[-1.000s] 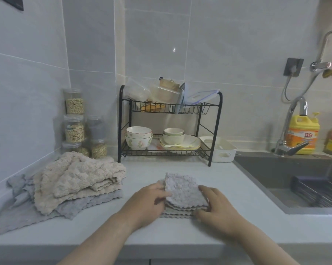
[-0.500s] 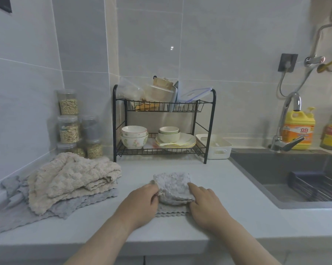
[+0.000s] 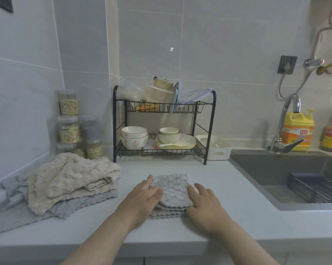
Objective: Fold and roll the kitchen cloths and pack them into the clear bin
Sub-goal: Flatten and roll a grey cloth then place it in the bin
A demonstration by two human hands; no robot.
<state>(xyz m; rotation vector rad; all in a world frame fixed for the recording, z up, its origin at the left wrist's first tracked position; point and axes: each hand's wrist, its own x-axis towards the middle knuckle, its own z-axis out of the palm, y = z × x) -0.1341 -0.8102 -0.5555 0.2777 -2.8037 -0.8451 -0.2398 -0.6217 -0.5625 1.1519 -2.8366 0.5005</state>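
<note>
left hand (image 3: 142,197): fingers nearly straight and relaxed along the cloth's left edge, thumb lying flat on top; holds nothing shut, and i cannot tell whether a finger tucks under the fold.
right hand (image 3: 205,203): fingers spread and fairly flat, tips touching the cloth's right edge; a light press rather than a pinch.
cloth in hand: small grey fuzzy folded kitchen cloth (image 3: 170,190), flat on the pale grey countertop (image 3: 228,188), directly between the two hands, scalloped lower layers showing at the near side.
key relation: the cloth lies straight ahead, centred; both hands are equally near, one on each flank.
long axis: the folded stack looks slightly longer front to back, so a roll probably runs away from the body.
waiting pile: beige waffle-textured cloths (image 3: 71,176) heaped on flat grey cloths (image 3: 81,205), well apart to the left.
bin: no clear bin can be picked out with certainty.
</note>
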